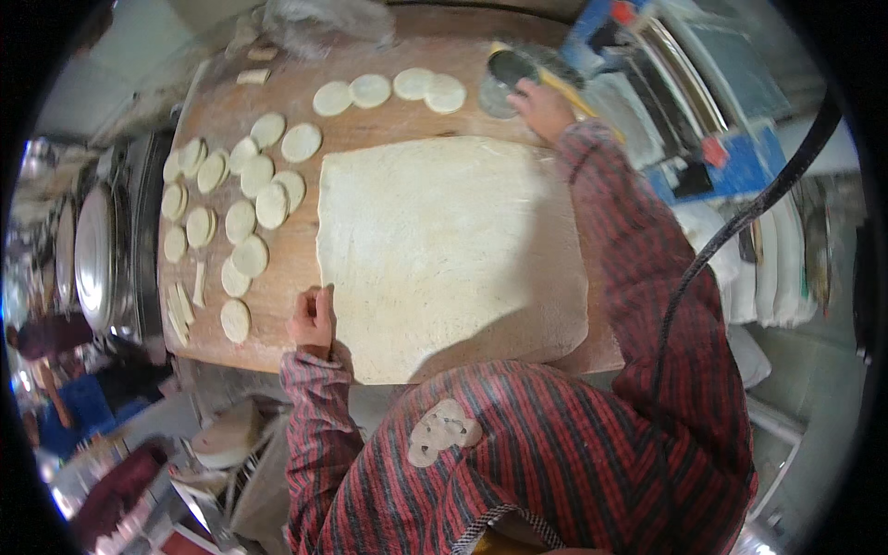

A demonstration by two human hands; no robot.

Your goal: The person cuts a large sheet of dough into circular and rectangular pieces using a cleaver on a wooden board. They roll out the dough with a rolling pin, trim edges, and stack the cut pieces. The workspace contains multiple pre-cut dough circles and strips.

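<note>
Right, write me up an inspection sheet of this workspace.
Surface: wooden table, pale smears in places.
Job's things: dough sheet, flat; dough rounds left and behind, some overlapping.
Clutter: plastic bag at the back; dough strips at left.
Left hand: fingers curled, at the dough sheet's left edge; contact unclear.
Right hand: at a dark item, blurred; grip unclear.
Cables: black cord at right.
Surroundings: round metalware left; blue surface right.

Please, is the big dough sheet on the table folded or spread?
Spread: the dough sheet lies flat, one broad, roughly rectangular piece on the wooden table, with no fold visible.
</note>
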